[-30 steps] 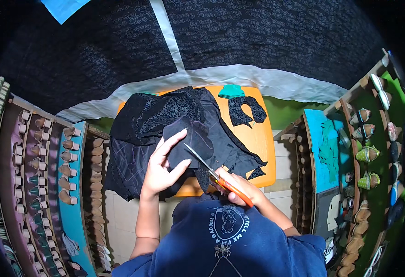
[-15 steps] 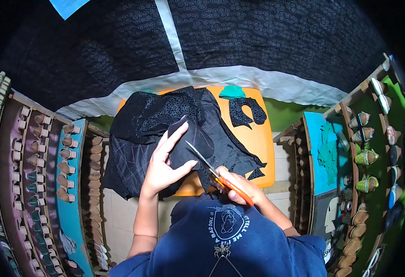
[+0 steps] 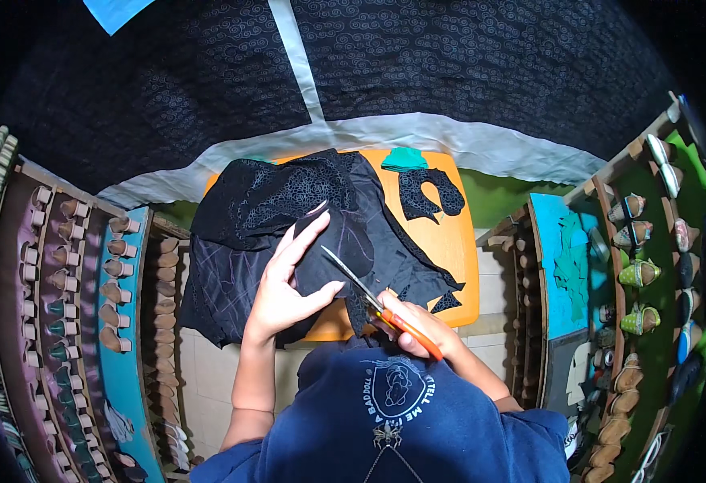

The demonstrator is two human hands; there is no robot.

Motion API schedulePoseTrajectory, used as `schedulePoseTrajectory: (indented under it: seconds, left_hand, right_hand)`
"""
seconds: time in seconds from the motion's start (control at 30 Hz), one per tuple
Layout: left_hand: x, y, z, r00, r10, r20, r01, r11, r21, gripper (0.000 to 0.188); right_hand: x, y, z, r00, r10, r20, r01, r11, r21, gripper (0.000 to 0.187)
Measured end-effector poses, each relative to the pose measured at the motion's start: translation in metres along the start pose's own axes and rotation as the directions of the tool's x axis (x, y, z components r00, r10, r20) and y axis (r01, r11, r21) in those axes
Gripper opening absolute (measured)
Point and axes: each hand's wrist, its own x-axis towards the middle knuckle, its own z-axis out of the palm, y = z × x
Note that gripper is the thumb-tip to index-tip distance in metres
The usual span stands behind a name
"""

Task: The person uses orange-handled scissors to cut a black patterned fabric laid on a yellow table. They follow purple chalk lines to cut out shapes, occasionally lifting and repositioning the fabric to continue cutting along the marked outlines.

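Racks of shoe forms (image 3: pixel 117 294) line the wall at your left, and next to them dark cloth (image 3: pixel 224 278) with faint drawn lines hangs past the near left side of the orange table (image 3: pixel 459 258). That overhang looks like a risk: its weight could drag the heap and shift whatever lies on top. Patterned black cloth (image 3: pixel 301 193) is bunched behind, so a hidden fold could be caught by the blades unnoticed.

Your left hand (image 3: pixel 279 296) is spread, index finger and thumb wide apart against a dark cloth piece (image 3: pixel 313 262) that sits over the heap, near the middle of the table; whether your other fingers pinch it from beneath, you can't tell from this view. A loose hold could let the piece slip and send a cut astray. Your thumb lies just beside the scissors (image 3: pixel 355 278), so if they slid leftward, or the piece turned suddenly, you could nick it. Dark layers against dark layers make edges hard to read; cutting through two at once seems the likeliest mistake.

Your right hand (image 3: pixel 417 318) is wrapped around the orange handles, close to your shirt (image 3: pixel 345 402), where loose fabric could snag. Farther right, a small patterned scrap (image 3: pixel 447 302) lies near that hand and could be swept off by your forearm; the curved cutout (image 3: pixel 451 197) and green cloth (image 3: pixel 404 158) rest well behind it.
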Motion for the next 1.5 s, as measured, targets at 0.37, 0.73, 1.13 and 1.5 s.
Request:
schedulePoseTrajectory:
  seconds: [0.37,0.73,1.13,1.5]
  left_hand:
    - [-0.002,-0.002,0.011,0.995,0.020,-0.096,-0.021,1.000,-0.010,0.070]
    - [-0.007,-0.005,0.017,0.988,0.022,-0.150,-0.023,1.000,0.001,0.071]
    - [-0.010,-0.003,0.026,0.982,-0.004,-0.189,-0.012,0.996,-0.084,0.074]
    - [-0.018,-0.008,0.037,0.948,0.086,-0.307,-0.066,0.995,0.076,0.066]
  right_hand:
    - [0.005,0.002,0.005,0.998,-0.052,-0.045,0.053,0.998,0.023,0.075]
    - [0.006,0.003,0.007,0.999,-0.028,-0.040,0.029,0.999,0.044,0.075]
    - [0.005,-0.004,0.007,0.997,-0.023,-0.070,0.027,0.998,0.056,0.077]
    - [0.006,-0.007,0.008,0.994,-0.040,-0.102,0.055,0.987,0.152,0.074]
